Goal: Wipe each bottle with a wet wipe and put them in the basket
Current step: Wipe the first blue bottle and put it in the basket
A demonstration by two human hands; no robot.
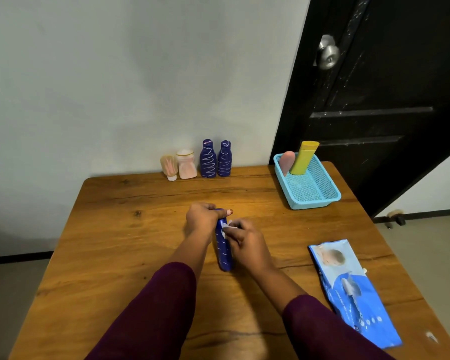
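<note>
A dark blue bottle (224, 252) with white scribbles is held over the middle of the wooden table (120, 229), its top end pointing away from me. My left hand (202, 216) grips that top end. My right hand (244, 241) presses a small white wet wipe (227, 226) against the bottle's side. Two more blue scribbled bottles (207, 159) (224, 159), a pale pink bottle (186, 165) and a small beige bottle (169, 166) stand in a row at the wall. The light blue basket (320, 189) at the far right holds a yellow bottle (304, 158) and a pink bottle (286, 161).
A blue pack of wet wipes (353, 292) lies flat at the table's right side. A dark door (379, 87) with a metal knob (328, 53) stands behind the basket. The grey wall runs along the table's far edge.
</note>
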